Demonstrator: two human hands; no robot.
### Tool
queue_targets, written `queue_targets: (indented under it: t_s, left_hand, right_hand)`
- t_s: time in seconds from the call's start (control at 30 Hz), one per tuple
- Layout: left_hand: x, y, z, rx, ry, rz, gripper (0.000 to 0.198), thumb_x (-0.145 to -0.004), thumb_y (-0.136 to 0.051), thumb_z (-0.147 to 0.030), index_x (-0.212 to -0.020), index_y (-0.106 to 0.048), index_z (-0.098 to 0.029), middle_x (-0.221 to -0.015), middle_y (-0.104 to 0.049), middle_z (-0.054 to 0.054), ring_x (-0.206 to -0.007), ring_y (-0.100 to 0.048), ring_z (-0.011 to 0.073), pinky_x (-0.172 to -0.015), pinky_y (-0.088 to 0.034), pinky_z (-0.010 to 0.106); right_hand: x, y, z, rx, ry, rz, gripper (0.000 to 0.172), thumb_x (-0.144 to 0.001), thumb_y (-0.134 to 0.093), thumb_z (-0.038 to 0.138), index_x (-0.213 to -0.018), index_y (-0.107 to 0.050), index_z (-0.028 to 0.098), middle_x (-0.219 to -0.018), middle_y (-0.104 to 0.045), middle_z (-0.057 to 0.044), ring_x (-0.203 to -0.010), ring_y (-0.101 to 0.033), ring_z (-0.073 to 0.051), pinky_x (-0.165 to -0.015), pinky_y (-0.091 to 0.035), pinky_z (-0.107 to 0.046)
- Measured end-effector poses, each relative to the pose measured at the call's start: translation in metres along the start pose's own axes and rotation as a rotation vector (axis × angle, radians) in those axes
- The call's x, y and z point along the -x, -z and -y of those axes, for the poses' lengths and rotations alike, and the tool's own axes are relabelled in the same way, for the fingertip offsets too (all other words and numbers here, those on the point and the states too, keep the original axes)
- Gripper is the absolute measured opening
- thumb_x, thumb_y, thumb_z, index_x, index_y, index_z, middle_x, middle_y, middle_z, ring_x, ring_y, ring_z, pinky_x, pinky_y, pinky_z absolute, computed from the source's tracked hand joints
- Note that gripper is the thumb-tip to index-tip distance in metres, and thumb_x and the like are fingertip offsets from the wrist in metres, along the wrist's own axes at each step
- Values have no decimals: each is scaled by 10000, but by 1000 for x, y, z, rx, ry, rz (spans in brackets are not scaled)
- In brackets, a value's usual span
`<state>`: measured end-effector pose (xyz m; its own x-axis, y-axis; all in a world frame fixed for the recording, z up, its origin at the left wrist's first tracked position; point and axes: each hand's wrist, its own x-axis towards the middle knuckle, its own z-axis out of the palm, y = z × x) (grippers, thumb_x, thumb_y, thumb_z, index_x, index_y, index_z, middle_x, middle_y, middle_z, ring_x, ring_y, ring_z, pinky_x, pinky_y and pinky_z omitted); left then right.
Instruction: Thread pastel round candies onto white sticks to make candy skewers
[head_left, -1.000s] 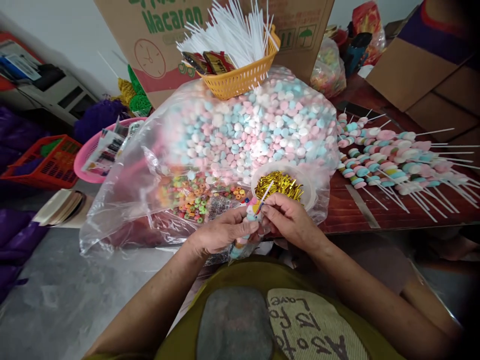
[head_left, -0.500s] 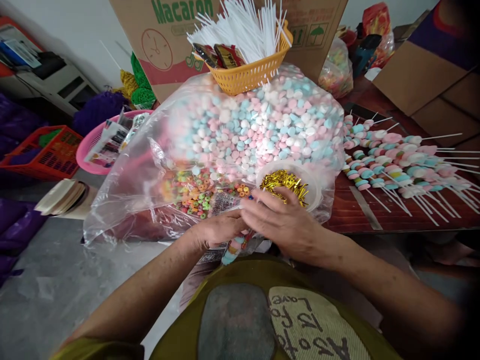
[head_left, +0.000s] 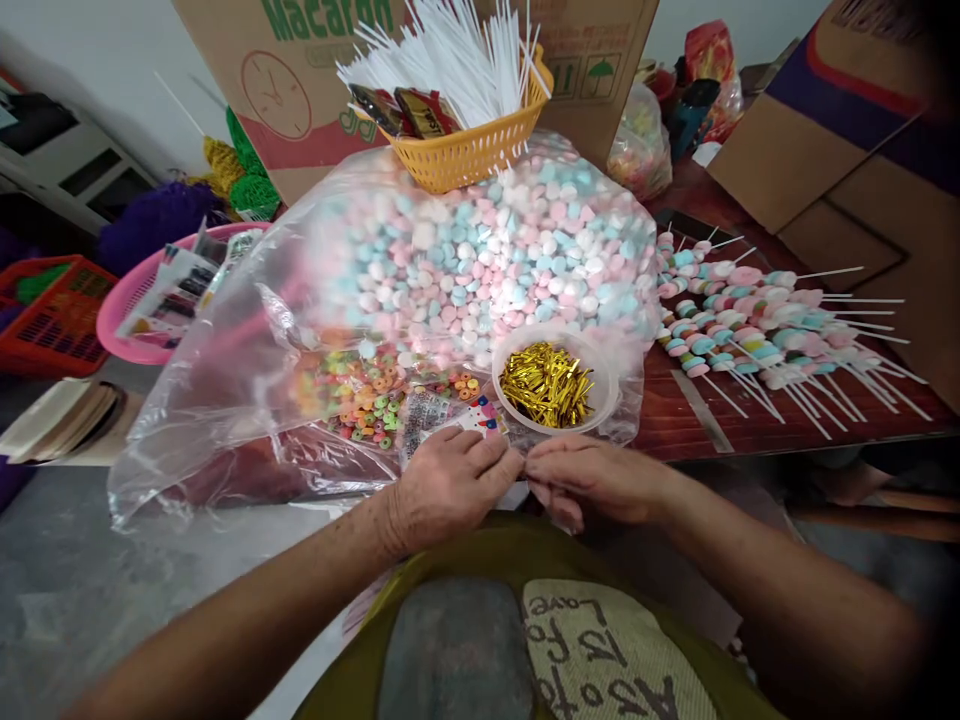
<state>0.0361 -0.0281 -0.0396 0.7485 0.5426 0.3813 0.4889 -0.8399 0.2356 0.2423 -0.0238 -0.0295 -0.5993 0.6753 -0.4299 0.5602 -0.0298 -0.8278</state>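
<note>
My left hand (head_left: pixel 457 480) is closed, knuckles up and fingers curled inward, in front of my body at the table's near edge. My right hand (head_left: pixel 596 480) meets it fingertip to fingertip, its thumb and fingers pinched together. Whatever lies between them is hidden. Just beyond the left fingers is a printed plastic wrapper (head_left: pixel 481 414) with blue and pink marks. A clear round tub (head_left: pixel 606 385) stands beyond the right hand, holding gold twist ties (head_left: pixel 546 386). The big clear bag (head_left: pixel 187 440) behind holds pink, white and blue marshmallows (head_left: pixel 480 265).
Marshmallow skewers (head_left: pixel 757 320) lie piled on the table's right side. Ring candies (head_left: pixel 375 395) lie left of the tub. An orange basket (head_left: pixel 465 150) of white sticks sits on the bag, before a carton (head_left: pixel 300 150). A pink basin (head_left: pixel 124 310) is at left.
My right hand has drawn back from over the tub to my left fingertips. My left hand has turned knuckles up, and the wrapped marshmallow skewer below it has gone from sight. The view has shifted right.
</note>
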Motion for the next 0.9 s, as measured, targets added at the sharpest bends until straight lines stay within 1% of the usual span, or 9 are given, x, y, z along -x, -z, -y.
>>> queue_targets:
  t_s: [0.07,0.13,0.2,0.27,0.33,0.47,0.57,0.7,0.9]
  left_hand:
    - [5,-10,2,284,333,-201,151,-866,-499,-217,-853,-644,-179,-752,-666,44,-664,-593,140,-605,-454,247]
    - [5,-16,2,648,781,-330,122,-821,-563,-273,-808,-650,-187,-683,-638,8,-608,-579,121,-542,-447,215]
    - [3,-17,2,959,1154,-395,158,-742,-642,-342,-788,-650,-191,-641,-607,-16,-549,-566,112,-433,-397,184]
    - [0,-16,2,1155,1347,-426,244,-652,-708,-392,-770,-644,-189,-647,-601,-19,-523,-569,115,-348,-324,158]
    - [-2,-14,2,1255,1395,-456,304,-589,-750,-413,-751,-638,-181,-667,-610,-12,-513,-574,115,-307,-276,142]
    - [-9,-17,3,1349,1322,-436,341,-570,-784,-420,-748,-655,-160,-690,-627,3,-485,-555,89,-291,-257,125]
    - [-21,-21,5,1424,1234,-408,317,-585,-787,-401,-755,-676,-158,-645,-626,4,-501,-557,92,-315,-313,126]
    - [-44,-23,11,1455,1188,-426,277,-575,-798,-336,-762,-688,-164,-568,-600,-15,-488,-548,98,-333,-369,145]
    - [-67,-20,18,1769,1189,-343,203,-585,-771,-187,-749,-674,-118,-641,-665,33,-495,-592,120,-431,-449,213]
  right_hand:
    - [-12,24,-2,213,-37,-201,373,-917,-270,326,-765,-564,154,-680,-598,-53,-607,-546,-139,-553,-411,-241]
    - [-32,41,-9,508,-78,-431,304,-894,-351,250,-765,-603,139,-840,-627,-105,-791,-559,-176,-664,-404,-260]
    - [-54,46,-16,609,-92,-471,202,-820,-454,163,-697,-612,134,-864,-628,-128,-864,-548,-206,-729,-386,-280]
    - [-70,45,-24,600,-74,-439,160,-760,-513,121,-631,-606,139,-825,-630,-128,-853,-552,-214,-743,-381,-287]
    - [-75,44,-29,571,-40,-445,166,-755,-524,125,-610,-603,144,-817,-631,-119,-836,-557,-211,-748,-384,-291]
    - [-61,53,-36,416,55,-539,176,-803,-506,206,-661,-599,163,-850,-628,-73,-851,-551,-191,-757,-403,-282]
    - [-48,58,-37,229,72,-597,223,-848,-445,297,-725,-578,167,-721,-604,-44,-646,-539,-150,-581,-412,-254]
    - [-41,54,-35,-12,99,-570,248,-835,-407,351,-848,-567,162,-640,-582,-17,-430,-458,-101,-408,-347,-221]
    - [-36,47,-25,-118,220,-591,294,-808,-477,437,-765,-564,159,-579,-483,18,-475,-407,-92,-444,-330,-220]
